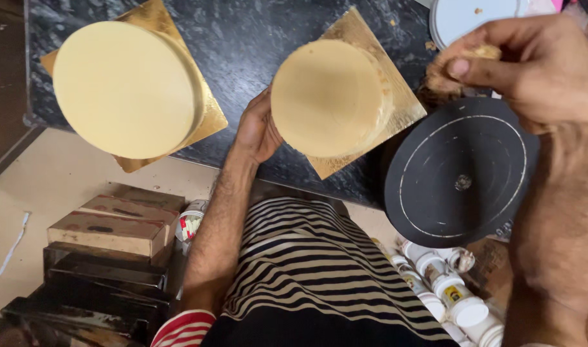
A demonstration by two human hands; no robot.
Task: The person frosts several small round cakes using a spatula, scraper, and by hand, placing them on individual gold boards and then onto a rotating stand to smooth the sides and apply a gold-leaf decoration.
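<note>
Left hand [258,132]: fingers together, curved flat against left side of small round cake [329,96]. Cake upright on gold square board [396,109], axis vertical, flat top toward camera; sits right of fingers, touching. Right hand [531,67]: thumb and fingers pinching brown crumbly piece [454,74], above black turntable [461,180]. Larger round cake [123,90] well apart, left, on dark marble counter [242,38].

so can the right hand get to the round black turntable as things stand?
Probably yes. The right hand hangs just above the round black turntable with nothing between, though its fingers already pinch a brown crumbly piece.
</note>
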